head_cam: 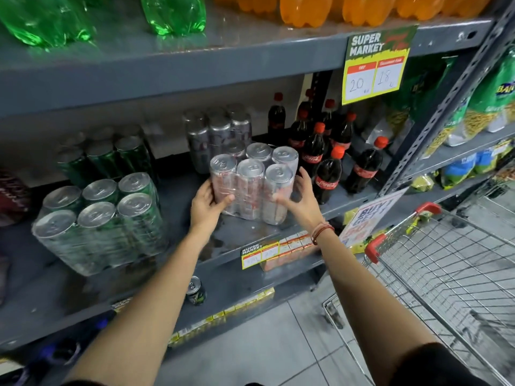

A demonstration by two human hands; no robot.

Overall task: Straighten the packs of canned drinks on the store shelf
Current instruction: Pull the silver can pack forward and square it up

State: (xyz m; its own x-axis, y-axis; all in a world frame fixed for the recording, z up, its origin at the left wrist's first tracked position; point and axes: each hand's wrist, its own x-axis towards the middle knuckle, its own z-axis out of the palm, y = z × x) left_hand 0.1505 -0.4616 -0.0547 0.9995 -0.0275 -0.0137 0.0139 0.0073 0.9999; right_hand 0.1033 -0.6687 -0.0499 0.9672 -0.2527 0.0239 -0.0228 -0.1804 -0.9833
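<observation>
Shrink-wrapped pack of silver cans (252, 181) stood upright on the grey middle shelf (178, 196), near its front edge, gripped from both sides. Left hand (207, 206) pressed flat against the pack's left face, thumb across the front, grip closed on the wrap; right hand (299, 199) spread on the right front corner, fingers (302, 176) curled round the side, grip likewise clamped on the pack. Red thread bracelet (322, 232) sat on the right wrist. Just behind stood a second pack of dark cans (217, 135), blurred. To the left, well apart, sat a pack of green cans (97, 218) at the shelf front, another green pack (108, 157) behind it. To the right stood cola bottles (328, 174) with red caps, one just beside the right hand. Above hung a yellow price sign (374, 65) reading 20 and 18, under green bottles (172, 15) and orange bottles (301, 9). Below lay a single can (195, 291) on the lower shelf. At far right stood a wire shopping trolley (446, 260) with red handle
</observation>
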